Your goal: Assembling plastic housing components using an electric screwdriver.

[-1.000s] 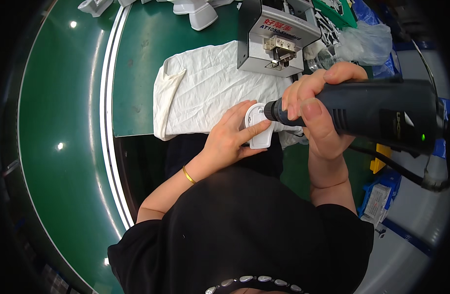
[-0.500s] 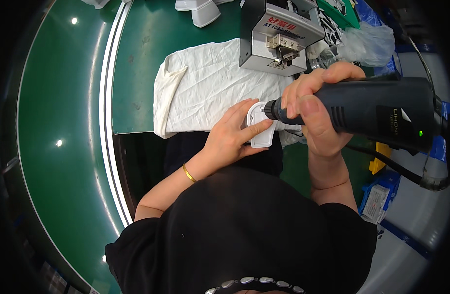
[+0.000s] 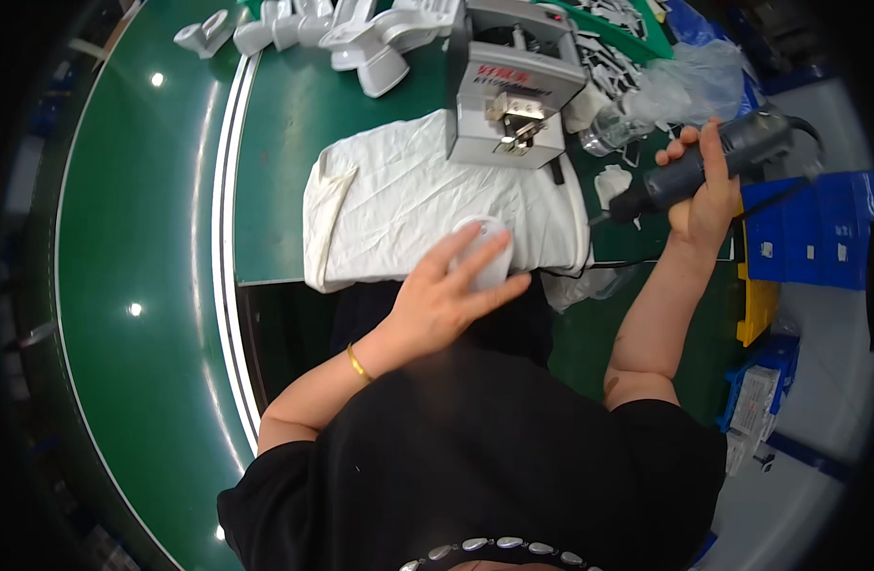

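A white plastic part [image 3: 494,271], rounded at its far end, lies at the near edge of a folded white cloth [image 3: 389,205]. My left hand [image 3: 437,300] is over it, fingers stretched and spread across its top; they are slightly blurred and cover much of the part. Out to the right, my right hand [image 3: 708,195] grips a dark electric screwdriver [image 3: 670,181]. Its tip points left, beside a small crumpled white scrap [image 3: 612,183] and apart from the white part.
A grey screw-feeding machine [image 3: 513,105] stands behind the cloth. Several white plastic housings [image 3: 370,57] sit at the back left. A green bin [image 3: 651,43] of small parts, a clear plastic bag [image 3: 698,86] and a clear jar [image 3: 603,138] are at the back right. Blue bins [image 3: 808,233] stand farther right.
My right hand has carried the screwdriver away from the white part, to the right. My left hand's fingers have spread over the part. The view has shifted slightly, showing more housings at the back.
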Tool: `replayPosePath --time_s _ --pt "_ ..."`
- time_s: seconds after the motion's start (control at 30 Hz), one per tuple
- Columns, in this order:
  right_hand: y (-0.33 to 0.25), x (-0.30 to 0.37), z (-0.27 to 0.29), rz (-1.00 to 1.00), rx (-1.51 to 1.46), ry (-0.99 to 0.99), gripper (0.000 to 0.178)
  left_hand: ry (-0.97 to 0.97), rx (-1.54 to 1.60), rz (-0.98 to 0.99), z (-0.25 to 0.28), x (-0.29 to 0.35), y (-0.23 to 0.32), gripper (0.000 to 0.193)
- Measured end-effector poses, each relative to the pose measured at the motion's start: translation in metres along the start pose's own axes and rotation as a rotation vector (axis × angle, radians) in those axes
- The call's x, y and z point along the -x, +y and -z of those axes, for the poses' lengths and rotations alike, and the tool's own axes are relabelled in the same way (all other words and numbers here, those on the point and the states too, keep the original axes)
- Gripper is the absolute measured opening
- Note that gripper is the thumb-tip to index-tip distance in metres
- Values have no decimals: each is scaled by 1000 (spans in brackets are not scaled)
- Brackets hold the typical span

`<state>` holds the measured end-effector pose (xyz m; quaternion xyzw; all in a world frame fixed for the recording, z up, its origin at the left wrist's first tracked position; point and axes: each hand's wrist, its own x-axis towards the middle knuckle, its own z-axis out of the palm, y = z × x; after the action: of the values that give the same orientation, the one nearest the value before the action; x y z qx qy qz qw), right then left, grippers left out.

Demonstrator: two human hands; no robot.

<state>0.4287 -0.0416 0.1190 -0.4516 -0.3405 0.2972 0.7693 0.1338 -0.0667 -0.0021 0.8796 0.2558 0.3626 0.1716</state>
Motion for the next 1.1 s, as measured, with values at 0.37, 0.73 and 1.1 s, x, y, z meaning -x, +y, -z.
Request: replayPosePath --time_s 0.37,0.73,1.1 --pt "108 -92 218 -208 736 335 25 -273 -157 -20 46 -18 -11 38" --pt "127 -92 238 -141 856 397 75 660 -274 856 193 62 -196 35" --pt "70 -54 168 112 857 341 54 596 -1126 1263 229 59 -255 95"
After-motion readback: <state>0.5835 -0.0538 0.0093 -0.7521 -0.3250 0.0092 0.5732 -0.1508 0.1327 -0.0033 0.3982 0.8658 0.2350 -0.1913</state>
